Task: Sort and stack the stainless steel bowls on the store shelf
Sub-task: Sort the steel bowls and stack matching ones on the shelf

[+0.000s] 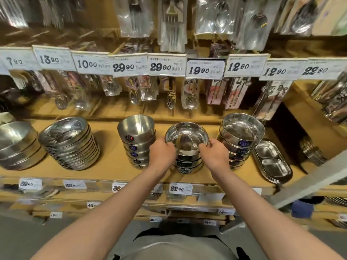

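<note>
A short stack of shiny steel bowls (pixel 187 136) stands at the middle of the wooden shelf (pixel 112 160). My left hand (pixel 162 153) grips the top bowl's rim on its left side, and my right hand (pixel 215 153) grips the rim on its right side. The lower bowls of this stack show dark labels between my wrists. Left of it rises a taller stack of matte bowls (pixel 136 132) with round stickers. To the right stands another stack of glossy bowls (pixel 241 134).
A leaning stack of shallow bowls (pixel 69 141) and a stack of large bowls (pixel 16 145) fill the shelf's left end. Divided oval trays (pixel 272 162) lie at the right. Packaged cutlery (pixel 170 94) hangs above behind price tags (pixel 204 69).
</note>
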`<state>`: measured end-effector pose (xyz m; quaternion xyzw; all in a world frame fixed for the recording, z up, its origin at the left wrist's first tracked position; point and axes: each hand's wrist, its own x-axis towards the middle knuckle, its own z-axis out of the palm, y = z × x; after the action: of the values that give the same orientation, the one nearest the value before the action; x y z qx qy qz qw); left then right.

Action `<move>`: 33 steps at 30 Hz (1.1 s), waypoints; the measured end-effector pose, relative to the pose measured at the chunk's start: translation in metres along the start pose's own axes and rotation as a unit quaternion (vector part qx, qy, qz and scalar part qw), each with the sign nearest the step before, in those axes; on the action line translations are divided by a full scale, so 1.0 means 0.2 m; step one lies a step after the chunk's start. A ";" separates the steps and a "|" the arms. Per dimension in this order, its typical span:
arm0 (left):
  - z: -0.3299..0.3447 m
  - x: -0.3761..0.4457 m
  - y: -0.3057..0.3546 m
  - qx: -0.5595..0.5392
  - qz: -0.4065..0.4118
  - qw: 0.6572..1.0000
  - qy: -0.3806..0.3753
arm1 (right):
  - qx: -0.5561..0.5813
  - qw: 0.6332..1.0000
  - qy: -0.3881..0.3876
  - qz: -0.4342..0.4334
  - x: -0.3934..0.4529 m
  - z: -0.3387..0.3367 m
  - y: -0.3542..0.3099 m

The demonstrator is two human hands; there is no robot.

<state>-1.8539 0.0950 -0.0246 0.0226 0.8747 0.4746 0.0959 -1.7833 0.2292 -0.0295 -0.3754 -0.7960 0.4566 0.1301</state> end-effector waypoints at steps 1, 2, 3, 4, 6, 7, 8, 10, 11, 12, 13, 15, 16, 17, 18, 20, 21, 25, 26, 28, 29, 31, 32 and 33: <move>0.00 0.00 -0.01 0.010 0.001 1.000 0.001 | -0.007 1.000 -0.004 -0.003 0.00 0.00 0.00; 0.01 0.00 -0.01 0.016 0.002 1.000 0.003 | -0.016 1.000 -0.009 -0.006 0.00 0.00 0.00; 0.01 0.00 -0.01 0.020 0.000 1.000 0.006 | -0.026 1.000 -0.014 -0.008 0.00 0.00 0.00; 0.02 0.00 -0.01 0.019 -0.001 1.000 0.008 | -0.031 0.999 -0.017 -0.010 0.00 0.00 0.00; 0.02 0.00 -0.01 0.013 -0.005 1.000 0.008 | -0.035 0.999 -0.020 -0.011 0.01 -0.01 0.00; 0.02 0.00 0.00 0.010 -0.007 1.000 0.007 | -0.036 0.999 -0.021 -0.010 0.01 -0.01 0.00; 0.02 0.00 0.00 0.009 -0.008 1.000 0.007 | -0.039 0.999 -0.021 -0.008 0.01 -0.02 -0.01; 0.02 -0.01 0.00 0.006 -0.008 1.000 0.008 | -0.045 0.999 -0.023 -0.006 0.02 -0.02 -0.01; 0.02 -0.02 0.00 0.005 -0.008 1.000 0.009 | -0.046 0.999 -0.024 -0.007 0.01 -0.02 -0.01; 0.02 -0.03 0.00 0.002 -0.009 1.000 0.010 | -0.045 0.999 -0.025 -0.009 0.01 -0.02 -0.01; 0.02 -0.03 0.00 -0.003 -0.010 1.000 0.010 | -0.043 0.999 -0.025 -0.010 0.01 -0.02 -0.01; 0.03 -0.04 -0.01 -0.012 -0.007 1.000 0.013 | -0.041 0.999 -0.021 -0.011 0.01 -0.02 0.00; 0.03 -0.05 -0.01 -0.014 -0.003 1.000 0.015 | -0.038 0.999 -0.020 -0.012 0.01 -0.01 0.00; 0.04 -0.05 -0.01 -0.015 0.001 1.000 0.017 | -0.034 0.999 -0.020 -0.013 0.01 -0.01 0.01; 0.04 -0.06 -0.01 -0.015 0.006 1.000 0.020 | -0.028 0.999 -0.021 -0.015 0.00 0.00 0.02; 0.05 -0.07 -0.01 -0.013 0.014 0.999 0.028 | -0.016 0.999 -0.024 -0.022 0.00 0.01 0.03; 0.05 -0.07 -0.02 -0.013 0.015 0.999 0.031 | -0.010 0.999 -0.027 -0.024 0.00 0.01 0.03; 0.05 -0.08 -0.04 -0.037 -0.004 0.999 0.034 | 0.023 0.998 -0.053 0.003 0.01 0.01 0.04; 0.05 -0.08 -0.04 -0.047 -0.018 0.998 0.032 | 0.041 0.997 -0.063 0.015 0.01 0.00 0.05; 0.06 -0.08 -0.07 -0.071 -0.049 0.996 0.015 | 0.078 0.992 -0.084 0.044 0.01 0.01 0.07; 0.07 -0.08 -0.08 -0.081 -0.059 0.995 0.001 | 0.090 0.990 -0.091 0.061 0.01 0.02 0.08; 0.07 -0.08 -0.11 -0.089 -0.066 0.994 -0.016 | 0.114 0.985 -0.096 0.082 0.00 0.03 0.11; 0.07 -0.08 -0.12 -0.093 -0.063 0.993 -0.019 | 0.131 0.983 -0.098 0.084 -0.01 0.03 0.12; 0.07 -0.08 -0.12 -0.102 -0.062 0.993 -0.021 | 0.150 0.980 -0.101 0.087 -0.01 0.04 0.13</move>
<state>-1.8350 0.0911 -0.0505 -0.0315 0.8191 0.5541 0.1452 -1.7728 0.2303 -0.0551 -0.3709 -0.6921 0.6160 0.0633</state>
